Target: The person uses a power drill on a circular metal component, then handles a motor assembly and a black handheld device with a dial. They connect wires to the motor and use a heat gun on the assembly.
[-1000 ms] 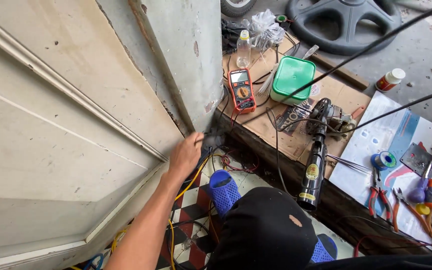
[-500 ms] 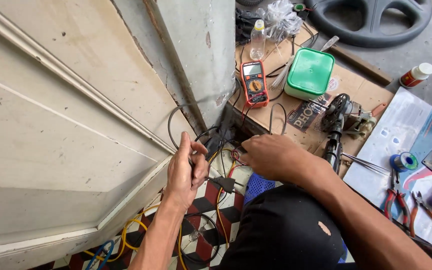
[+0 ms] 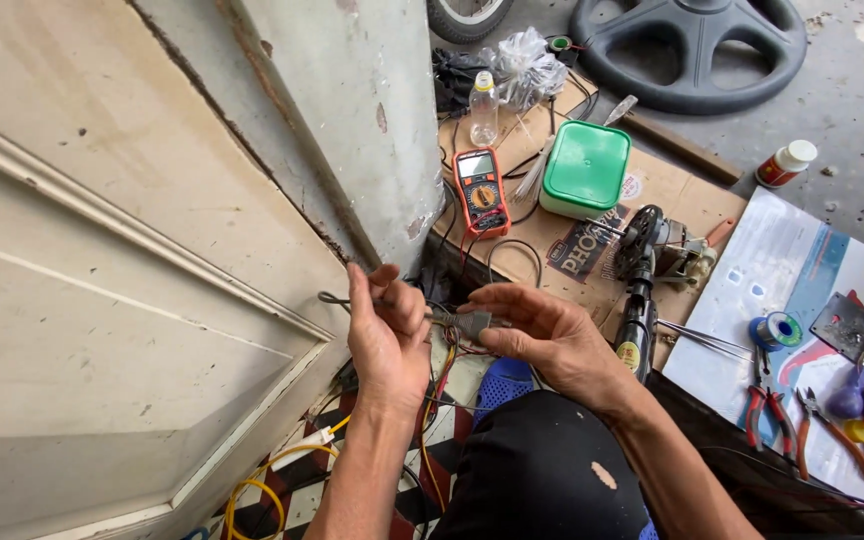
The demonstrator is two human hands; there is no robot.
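Note:
My left hand [image 3: 388, 335] pinches a thin grey wire [image 3: 335, 298] that loops out to the left in front of the pale door. My right hand [image 3: 542, 335] holds a small grey connector block [image 3: 469, 321] on the same wire, fingers curled around it. Both hands meet just above my black-clad knee [image 3: 542, 470]. Red and yellow leads [image 3: 444, 352] hang down between the hands. An orange multimeter [image 3: 481, 191] lies on the cardboard behind them, its leads running down toward my hands.
A cream door [image 3: 102, 250] and a grey pillar [image 3: 352, 110] fill the left. On the cardboard [image 3: 672, 190] sit a green-lidded tub [image 3: 586, 167], a small motor [image 3: 652, 245] and a clear bottle [image 3: 483, 108]. Pliers [image 3: 764, 405] and solder spool [image 3: 780, 330] lie right. A yellow cable [image 3: 262, 480] coils on the tiled floor.
My right hand came into view and closed on the connector block. My left hand rose from the floor by the pillar and now pinches the wire; the view shifted down and left.

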